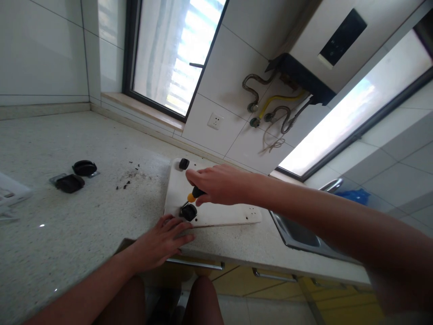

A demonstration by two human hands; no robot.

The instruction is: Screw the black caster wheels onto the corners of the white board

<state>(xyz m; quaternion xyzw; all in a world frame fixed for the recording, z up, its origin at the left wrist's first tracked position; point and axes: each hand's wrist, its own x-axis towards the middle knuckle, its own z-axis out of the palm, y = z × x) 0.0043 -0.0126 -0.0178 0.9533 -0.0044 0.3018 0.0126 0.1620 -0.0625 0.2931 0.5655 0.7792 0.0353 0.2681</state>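
A speckled kitchen countertop ran below a tiled wall, and at its near edge the left hand, fingers loosely spread and holding nothing, rested against the near corner of a white panel. Fingers curled around a yellow-and-black screwdriver, the right hand held its shaft down at the nearer black caster on that panel, while two loose casters lay well apart to the left, beyond scattered dark debris. Farther off, another black caster stood near the panel's far edge, with a wall socket and a water heater behind.
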